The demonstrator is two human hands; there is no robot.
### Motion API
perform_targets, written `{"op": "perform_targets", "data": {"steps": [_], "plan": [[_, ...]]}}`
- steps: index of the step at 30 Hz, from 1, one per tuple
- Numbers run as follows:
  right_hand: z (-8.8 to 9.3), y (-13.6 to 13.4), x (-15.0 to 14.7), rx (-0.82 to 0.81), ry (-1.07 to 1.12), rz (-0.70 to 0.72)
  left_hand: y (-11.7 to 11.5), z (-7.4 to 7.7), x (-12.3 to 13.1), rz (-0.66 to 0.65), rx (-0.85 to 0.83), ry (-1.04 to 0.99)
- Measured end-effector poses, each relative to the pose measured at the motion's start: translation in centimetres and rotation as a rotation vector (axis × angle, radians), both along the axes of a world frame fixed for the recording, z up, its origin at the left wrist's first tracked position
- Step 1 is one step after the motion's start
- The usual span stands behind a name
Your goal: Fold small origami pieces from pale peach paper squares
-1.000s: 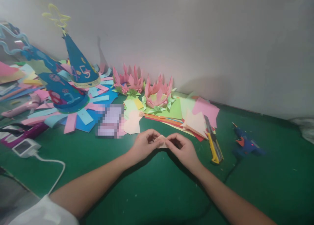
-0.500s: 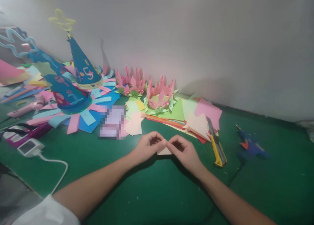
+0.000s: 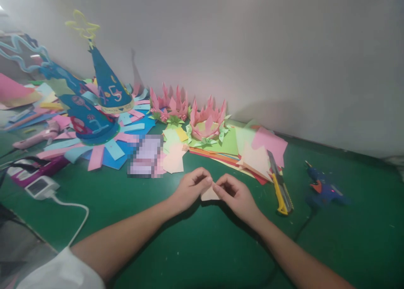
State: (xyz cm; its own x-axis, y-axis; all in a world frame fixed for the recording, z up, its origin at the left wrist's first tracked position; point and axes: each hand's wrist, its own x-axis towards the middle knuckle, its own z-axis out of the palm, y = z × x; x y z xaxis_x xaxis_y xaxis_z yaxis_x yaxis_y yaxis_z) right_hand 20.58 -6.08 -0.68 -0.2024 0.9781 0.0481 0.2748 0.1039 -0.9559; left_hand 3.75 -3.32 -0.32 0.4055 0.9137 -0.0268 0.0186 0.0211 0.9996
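Note:
A small pale peach piece of paper (image 3: 209,194), seemingly folded, is pinched between my two hands just above the green table (image 3: 202,247). My left hand (image 3: 193,189) closes thumb and fingers on its left side near the top. My right hand (image 3: 236,195) grips it from the right, thumb toward me. The curled fingers hide the paper's upper part. Beyond the hands lie loose pale paper squares (image 3: 174,162) and a stack of coloured paper (image 3: 217,154). Two pink paper crowns with green leaves, the nearer crown (image 3: 208,127) on the stack, stand behind.
A yellow box cutter (image 3: 280,194) lies to the right, with a blue glue gun (image 3: 326,188) farther right. At left are a blurred phone (image 3: 145,156), blue cone hats (image 3: 107,83), a purple power strip (image 3: 44,169) and a white charger with cable (image 3: 42,188). A wall rises behind.
My left fingers have shifted slightly on the paper, and a small gap now shows between the two hands' fingertips. The view has moved a little; the other things lie as before.

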Motion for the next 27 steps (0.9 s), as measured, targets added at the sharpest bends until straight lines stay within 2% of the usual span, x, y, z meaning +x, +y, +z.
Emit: {"op": "perform_targets", "data": {"steps": [6, 8, 13, 16, 27], "plan": [[-0.30, 0.23, 0.13, 0.013, 0.100, -0.123, 0.18, -0.16, 0.55, -0.013, -0.172, -0.187], [-0.20, 0.22, 0.16, 0.044, 0.110, -0.156, 0.29, -0.40, 0.64, -0.001, -0.180, -0.210], [-0.05, 0.12, 0.35, 0.098, -0.016, -0.070, 0.84, -0.63, 0.19, 0.084, -0.153, -0.100], [-0.32, 0.15, 0.43, 0.139, -0.061, -0.064, 0.98, -0.46, -0.07, 0.105, -0.161, -0.075], [-0.54, 0.07, 0.34, 0.132, -0.079, -0.038, 0.98, -0.56, -0.05, 0.146, -0.149, -0.027]]}}
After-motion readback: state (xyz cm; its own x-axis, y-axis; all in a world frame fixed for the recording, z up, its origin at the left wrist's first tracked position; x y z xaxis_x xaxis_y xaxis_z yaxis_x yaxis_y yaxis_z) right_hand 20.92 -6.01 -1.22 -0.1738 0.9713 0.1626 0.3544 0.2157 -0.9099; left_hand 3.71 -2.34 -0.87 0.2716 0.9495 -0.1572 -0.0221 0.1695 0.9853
